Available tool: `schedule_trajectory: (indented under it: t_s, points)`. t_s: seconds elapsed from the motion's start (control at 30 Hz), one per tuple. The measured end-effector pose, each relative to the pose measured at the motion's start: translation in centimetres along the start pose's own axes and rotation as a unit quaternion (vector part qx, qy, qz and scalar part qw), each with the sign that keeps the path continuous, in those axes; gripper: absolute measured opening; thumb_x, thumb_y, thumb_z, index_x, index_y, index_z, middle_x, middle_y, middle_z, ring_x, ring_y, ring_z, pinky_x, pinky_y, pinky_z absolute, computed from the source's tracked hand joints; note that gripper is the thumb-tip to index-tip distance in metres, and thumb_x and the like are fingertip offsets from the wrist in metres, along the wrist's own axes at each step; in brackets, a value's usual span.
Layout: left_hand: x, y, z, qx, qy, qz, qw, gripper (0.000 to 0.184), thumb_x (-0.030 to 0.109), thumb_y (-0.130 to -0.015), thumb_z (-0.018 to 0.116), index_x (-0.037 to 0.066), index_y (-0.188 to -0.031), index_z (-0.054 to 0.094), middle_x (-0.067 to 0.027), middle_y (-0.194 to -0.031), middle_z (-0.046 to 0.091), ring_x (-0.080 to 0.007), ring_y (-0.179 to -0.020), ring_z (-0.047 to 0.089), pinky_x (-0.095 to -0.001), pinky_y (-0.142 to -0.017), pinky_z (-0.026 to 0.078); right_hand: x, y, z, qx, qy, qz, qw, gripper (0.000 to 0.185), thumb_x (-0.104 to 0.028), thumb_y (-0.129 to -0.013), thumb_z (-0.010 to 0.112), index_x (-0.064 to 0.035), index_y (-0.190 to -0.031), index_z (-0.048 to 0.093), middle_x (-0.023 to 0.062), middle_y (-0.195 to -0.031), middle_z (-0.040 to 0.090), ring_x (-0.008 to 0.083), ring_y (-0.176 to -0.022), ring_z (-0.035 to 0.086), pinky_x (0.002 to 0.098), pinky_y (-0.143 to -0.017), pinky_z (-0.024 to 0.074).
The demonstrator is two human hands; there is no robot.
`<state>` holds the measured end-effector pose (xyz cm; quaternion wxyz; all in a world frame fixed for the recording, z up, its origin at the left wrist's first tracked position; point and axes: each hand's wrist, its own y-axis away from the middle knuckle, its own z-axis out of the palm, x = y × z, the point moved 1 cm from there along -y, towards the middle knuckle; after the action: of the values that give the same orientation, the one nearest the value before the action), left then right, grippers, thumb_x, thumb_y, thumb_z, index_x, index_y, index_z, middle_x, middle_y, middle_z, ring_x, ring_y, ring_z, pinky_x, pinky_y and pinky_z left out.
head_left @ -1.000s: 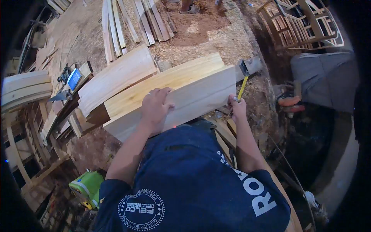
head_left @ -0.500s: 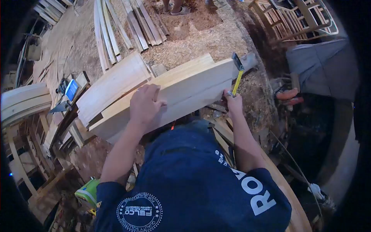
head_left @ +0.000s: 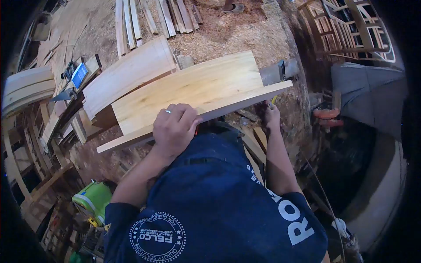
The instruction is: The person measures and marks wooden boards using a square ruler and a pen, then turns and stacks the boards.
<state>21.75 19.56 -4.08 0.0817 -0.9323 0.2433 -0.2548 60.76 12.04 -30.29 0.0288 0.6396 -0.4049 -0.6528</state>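
A long pale wooden board stands tipped on edge in front of me, its narrow edge facing up. My left hand, with a ring on one finger, is closed over that edge left of the middle. At the board's right end, my right hand is closed by the lower side, fingertips partly hidden. It grips what looks like a try square, whose dark head stands past the top edge; only a bit of its yellow marked blade shows by my fingers. Behind lies a wider flat board.
More curved boards lie at the left, beside a blue-and-white box. Several wood strips rest on the sawdust-covered ground. A green container stands low left. Wooden frames and a grey cover are at the right.
The board has tipped so its narrow edge now faces up and its marked broad face is turned toward me. My left hand has shifted down with it; the yellow blade is mostly hidden.
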Motion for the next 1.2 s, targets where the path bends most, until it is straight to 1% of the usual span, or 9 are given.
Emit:
schedule_trajectory:
  t_s: [0.23,0.47,0.6,0.7,0.87,1.0,1.07,1.1,1.2]
  points:
    - [-3.8,-0.9,2.0,-0.005,0.009,-0.043,0.999,0.043,0.030,-0.066,0.093,0.010,-0.093,0.067,-0.0065,-0.092,0.070,-0.0302,-0.085,0.067,-0.0410,-0.075,0.052,-7.0,4.7,3.7,0.039,-0.018,0.026,0.999,0.042,-0.037,-0.096,0.077,-0.0001,-0.106,0.060,0.0060,-0.089,0.069,0.0174,-0.076,0.069,0.0322,-0.066,0.0593]
    - [-8.0,-6.4,3.3,-0.197,0.072,-0.198,0.957,0.048,0.029,-0.069,0.092,0.007,-0.102,0.065,-0.0092,-0.093,0.071,-0.0324,-0.094,0.067,-0.0441,-0.081,0.052,-9.4,4.8,4.9,0.015,-0.011,-0.014,1.000,0.031,-0.024,-0.096,0.078,-0.0005,-0.102,0.059,0.0051,-0.076,0.065,0.0127,-0.061,0.063,0.0258,-0.051,0.0507]
    - [-8.5,-6.8,5.4,-0.131,0.030,-0.129,0.983,0.053,0.028,-0.070,0.092,0.007,-0.111,0.066,-0.0108,-0.111,0.071,-0.0312,-0.107,0.066,-0.0433,-0.092,0.053,-10.3,5.4,4.7,0.068,0.092,0.011,0.993,0.035,-0.024,-0.092,0.082,0.0024,-0.097,0.060,0.0079,-0.076,0.067,0.0149,-0.059,0.062,0.0337,-0.052,0.0502]
    - [-5.9,-8.6,5.2,-0.078,0.111,-0.092,0.986,0.056,0.026,-0.073,0.091,0.007,-0.119,0.066,-0.0131,-0.124,0.067,-0.0274,-0.115,0.065,-0.0413,-0.100,0.051,-10.2,5.8,4.7,0.207,0.201,-0.074,0.955,0.044,-0.030,-0.088,0.086,0.0027,-0.102,0.061,0.0106,-0.077,0.068,0.0227,-0.066,0.064,0.0410,-0.063,0.0526]
    - [-2.2,-11.4,4.2,-0.122,0.354,-0.238,0.896,0.058,0.038,-0.084,0.084,0.005,-0.127,0.064,-0.0149,-0.137,0.063,-0.0258,-0.128,0.059,-0.0436,-0.107,0.049,-16.2,9.6,4.4,0.062,0.310,-0.243,0.917,0.053,-0.037,-0.081,0.090,0.0000,-0.103,0.060,0.0191,-0.085,0.067,0.0348,-0.078,0.068,0.0439,-0.069,0.0515]
    - [-2.1,-12.7,4.1,-0.211,0.446,-0.238,0.837,0.053,0.036,-0.091,0.079,-0.001,-0.124,0.060,-0.0180,-0.119,0.070,-0.0237,-0.108,0.068,-0.0393,-0.091,0.057,-21.2,11.3,5.4,-0.129,0.423,-0.276,0.853,0.058,-0.042,-0.076,0.091,-0.0011,-0.105,0.062,0.0201,-0.093,0.068,0.0390,-0.081,0.068,0.0437,-0.068,0.0518]
    - [-2.1,-12.9,3.4,-0.357,0.421,-0.293,0.781,0.048,0.032,-0.093,0.077,0.000,-0.124,0.059,-0.0166,-0.109,0.072,-0.0218,-0.092,0.071,-0.0392,-0.081,0.059,-22.3,10.8,5.7,-0.100,0.414,-0.379,0.822,0.057,-0.042,-0.077,0.090,-0.0021,-0.107,0.064,0.0184,-0.090,0.069,0.0381,-0.080,0.068,0.0441,-0.069,0.0525]
    - [-1.1,-12.5,3.0,-0.315,0.475,-0.320,0.757,0.033,0.025,-0.097,0.073,0.000,-0.113,0.059,-0.0094,-0.089,0.070,-0.0168,-0.071,0.068,-0.0340,-0.069,0.059,-22.5,10.2,5.5,-0.082,0.409,-0.427,0.802,0.057,-0.042,-0.077,0.090,-0.0026,-0.108,0.064,0.0175,-0.088,0.069,0.0377,-0.080,0.068,0.0442,-0.069,0.0529]
    - [0.3,-11.8,3.1,-0.141,0.469,-0.289,0.822,0.030,0.027,-0.099,0.071,0.000,-0.104,0.059,-0.0085,-0.086,0.067,-0.0148,-0.071,0.065,-0.0317,-0.069,0.057,-23.1,7.1,3.6,0.180,0.334,-0.552,0.743,0.050,-0.040,-0.084,0.086,-0.0035,-0.111,0.066,0.0151,-0.091,0.072,0.0321,-0.080,0.071,0.0426,-0.072,0.0547]
